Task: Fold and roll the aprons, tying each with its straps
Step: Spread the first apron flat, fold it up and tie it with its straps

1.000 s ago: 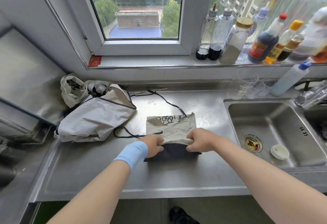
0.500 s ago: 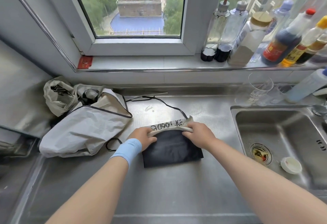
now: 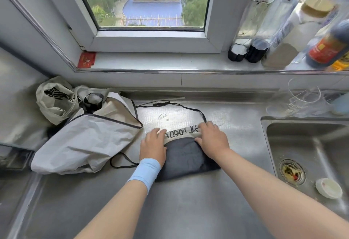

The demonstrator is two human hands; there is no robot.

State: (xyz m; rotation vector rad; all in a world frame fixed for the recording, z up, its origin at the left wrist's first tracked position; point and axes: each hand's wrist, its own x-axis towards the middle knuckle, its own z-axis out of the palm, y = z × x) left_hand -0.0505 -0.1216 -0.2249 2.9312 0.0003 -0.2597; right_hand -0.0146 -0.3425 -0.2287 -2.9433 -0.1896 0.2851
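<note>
Two hands press on one folded apron (image 3: 186,156) in the middle of the steel bench (image 3: 188,210), set apart at its two ends. The left hand (image 3: 153,147) lies over the left end and the right hand (image 3: 213,140) over the right, fingers fairly flat and pointing away from the person. Neither is closed round the cloth as far as can be seen. The bundle lies directly under and between them, its long axis running left to right across the person. Its dark face is toward the person, and a beige band (image 3: 180,133) with black lettering runs along the far edge by the fingertips. Any further rolling would, I judge, go away from the body, across that axis. A black strap (image 3: 186,107) leaves from beneath the right hand and curves toward the back wall, so that hand is nearer it. A second strap loop (image 3: 122,167) lies just left of the left wrist. Further left sits a heap of unfolded aprons (image 3: 85,138). The sink (image 3: 311,144) is to the right, and bottles (image 3: 279,30) stand on the window sill (image 3: 160,61).
</note>
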